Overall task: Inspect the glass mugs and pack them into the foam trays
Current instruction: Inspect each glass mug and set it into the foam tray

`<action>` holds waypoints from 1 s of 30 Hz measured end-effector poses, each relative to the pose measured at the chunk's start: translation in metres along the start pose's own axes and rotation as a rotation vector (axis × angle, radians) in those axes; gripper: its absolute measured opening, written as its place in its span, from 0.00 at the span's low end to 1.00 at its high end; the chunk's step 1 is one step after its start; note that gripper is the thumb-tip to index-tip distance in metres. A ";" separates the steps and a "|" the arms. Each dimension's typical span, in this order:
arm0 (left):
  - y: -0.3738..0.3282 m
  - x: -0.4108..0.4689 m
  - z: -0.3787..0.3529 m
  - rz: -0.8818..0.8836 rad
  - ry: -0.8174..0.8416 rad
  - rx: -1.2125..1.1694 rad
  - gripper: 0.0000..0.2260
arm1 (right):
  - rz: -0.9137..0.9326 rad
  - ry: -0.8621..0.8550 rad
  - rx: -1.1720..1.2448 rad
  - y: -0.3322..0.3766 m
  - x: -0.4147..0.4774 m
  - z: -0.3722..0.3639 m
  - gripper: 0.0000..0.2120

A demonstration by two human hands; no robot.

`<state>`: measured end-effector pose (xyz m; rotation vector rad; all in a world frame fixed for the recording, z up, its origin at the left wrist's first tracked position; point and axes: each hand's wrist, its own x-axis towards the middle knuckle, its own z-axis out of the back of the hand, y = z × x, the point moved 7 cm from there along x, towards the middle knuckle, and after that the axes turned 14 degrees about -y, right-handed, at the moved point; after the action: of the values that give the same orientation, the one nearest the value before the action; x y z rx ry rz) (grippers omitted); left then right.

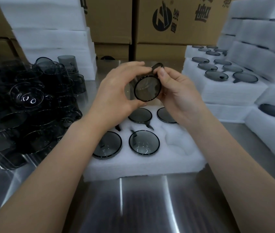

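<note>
Smoke-grey glass: the mug (147,89) is held in the air above the foam tray (141,163), mouth toward the viewer and handle uppermost, a pose that probably lets light pass through wall and base so that flaws show. The left hand (116,91) curls round the body, thumb under the rim. The right hand (178,91) pinches the handle between thumb and fingers, steadying the piece for turning. Four packed mugs (144,145) sit mouth-up in the tray's pockets. The empty pocket (175,140) at front right is the likely seat. Loose mugs (32,101) lie heaped on the steel table (150,207) to the left. Filled trays (217,84) are stacked to the right, apart from unchecked stock.
</note>
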<state>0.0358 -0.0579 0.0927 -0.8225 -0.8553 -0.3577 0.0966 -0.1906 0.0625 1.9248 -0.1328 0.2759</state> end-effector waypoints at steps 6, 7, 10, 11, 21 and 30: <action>-0.005 -0.002 -0.001 -0.143 -0.013 0.066 0.28 | -0.162 0.022 0.080 -0.004 -0.001 -0.002 0.11; -0.006 -0.002 -0.001 -0.170 -0.014 0.083 0.27 | -0.203 0.022 0.093 -0.005 -0.001 -0.002 0.12; -0.009 -0.003 -0.003 -0.222 -0.008 0.106 0.27 | -0.319 0.033 0.117 -0.008 -0.003 0.000 0.18; -0.010 -0.004 -0.004 -0.245 -0.003 0.115 0.28 | -0.355 0.033 0.116 -0.009 -0.004 0.000 0.19; -0.004 -0.008 -0.009 -0.257 0.076 0.037 0.37 | -0.483 -0.017 -0.038 -0.019 -0.006 0.006 0.29; -0.002 -0.001 0.001 -0.264 -0.072 0.075 0.31 | -0.458 0.161 0.129 -0.012 -0.014 -0.009 0.16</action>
<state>0.0329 -0.0585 0.0931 -0.6573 -1.0427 -0.5274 0.0850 -0.1789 0.0513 1.9889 0.4380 0.1312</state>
